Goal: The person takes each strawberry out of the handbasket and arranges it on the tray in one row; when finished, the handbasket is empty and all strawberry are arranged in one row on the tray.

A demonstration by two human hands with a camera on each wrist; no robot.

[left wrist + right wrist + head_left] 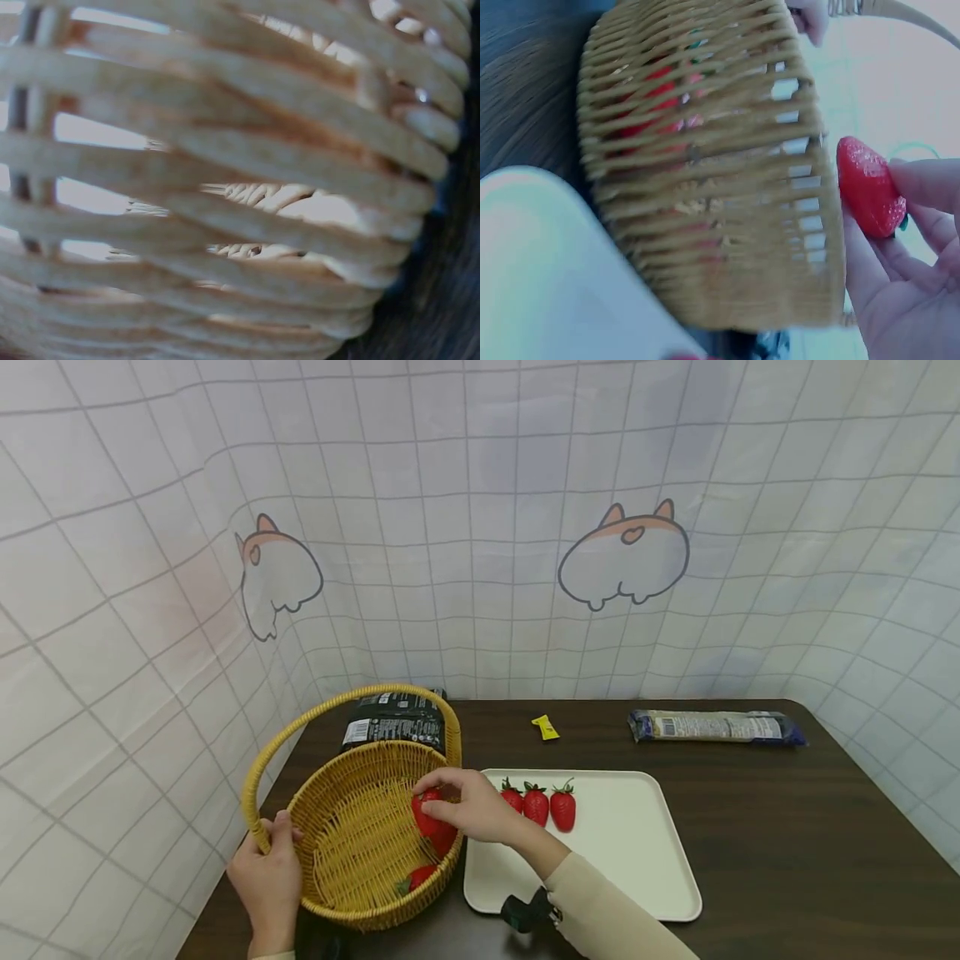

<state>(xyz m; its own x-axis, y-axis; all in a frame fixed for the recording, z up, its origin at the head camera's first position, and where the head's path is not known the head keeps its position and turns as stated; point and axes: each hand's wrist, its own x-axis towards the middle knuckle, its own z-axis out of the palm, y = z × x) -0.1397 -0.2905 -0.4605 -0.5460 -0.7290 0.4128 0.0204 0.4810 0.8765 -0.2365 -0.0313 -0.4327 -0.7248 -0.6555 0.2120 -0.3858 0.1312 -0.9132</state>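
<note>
A round yellow wicker basket (360,843) with a tall hoop handle (255,768) stands on the left of the table. My left hand (268,868) grips the foot of that handle, thumb on the inner side. Over the basket's right rim, my right hand (468,806) pinches a red strawberry (868,186) between thumb and fingers. Inside the basket another strawberry (422,877) with green leaves lies near the front wall, and more red shows just under the held one. The left wrist view is filled by the basket's weave (225,150).
A white tray (622,860) lies right of the basket, with several strawberries (563,810) along its back left. Behind stand a black packet (393,727), a small yellow wrapper (546,727) and a long clear-and-blue package (712,727). A grid-patterned curtain (465,527) encloses the dark table.
</note>
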